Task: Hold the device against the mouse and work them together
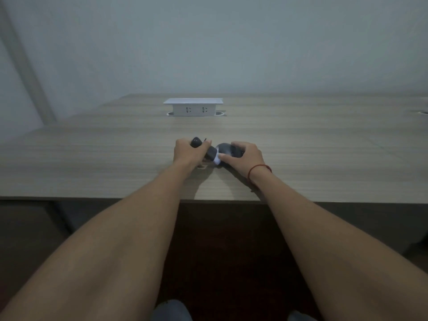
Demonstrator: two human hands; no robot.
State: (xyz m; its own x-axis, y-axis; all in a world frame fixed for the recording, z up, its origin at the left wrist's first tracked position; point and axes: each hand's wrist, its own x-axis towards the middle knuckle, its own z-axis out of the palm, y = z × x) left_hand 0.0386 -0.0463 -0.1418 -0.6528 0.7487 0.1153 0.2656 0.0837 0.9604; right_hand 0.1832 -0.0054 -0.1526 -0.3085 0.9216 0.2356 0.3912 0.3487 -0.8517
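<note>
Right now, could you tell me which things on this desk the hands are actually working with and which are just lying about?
In hand:
- dark rounded object with a white band, gripped by the left hand
- second dark rounded object, under the grip of the right hand

Just there:
- white socket box at the back of the desk
- red string on the right wrist

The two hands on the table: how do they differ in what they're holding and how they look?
The left hand grips a dark rounded object in a closed fist, while the right hand lies over a dark mouse-like object, its thumb on a white part. The right wrist wears a red string; the left wrist is bare. Both hands rest on the wooden table, close together.
</note>
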